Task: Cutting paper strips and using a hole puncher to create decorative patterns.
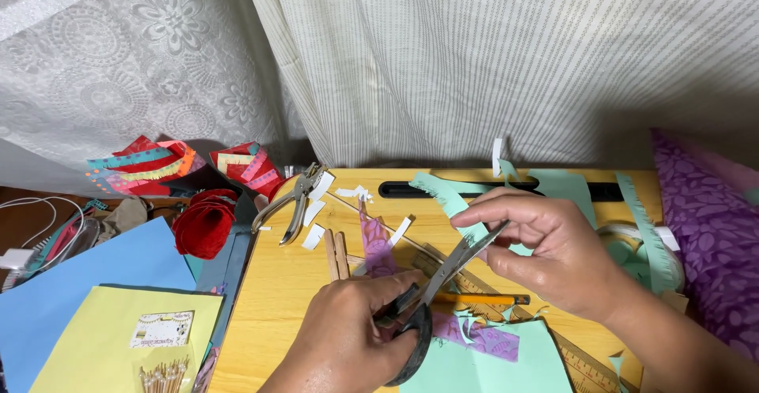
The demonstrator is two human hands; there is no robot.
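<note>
Backdrop: white lace curtain on the left and a striped curtain hang right behind the work area.
Surface: small yellow wooden table with a dark slot along its far edge.
Left hand: my left hand is closed through the black handles of the scissors, low at the near edge.
Right hand: my right hand pinches a mint paper piece between thumb and fingers, above the table's middle.
Scissors: blades parted, tips pointing up toward the right hand's fingers, meeting the mint paper there.
In the way: an orange pencil and a wooden ruler lie under the blades; purple paper and more mint sheet lie beneath my hands.
Near things: two wooden sticks just left of the purple paper; a metal hole punch at the table's far left corner, white scraps around it.
Left side: blue paper, yellow paper, a red felt roll, folded coloured papers, and white cables.
Right side: purple patterned cloth touching the table edge.
</note>
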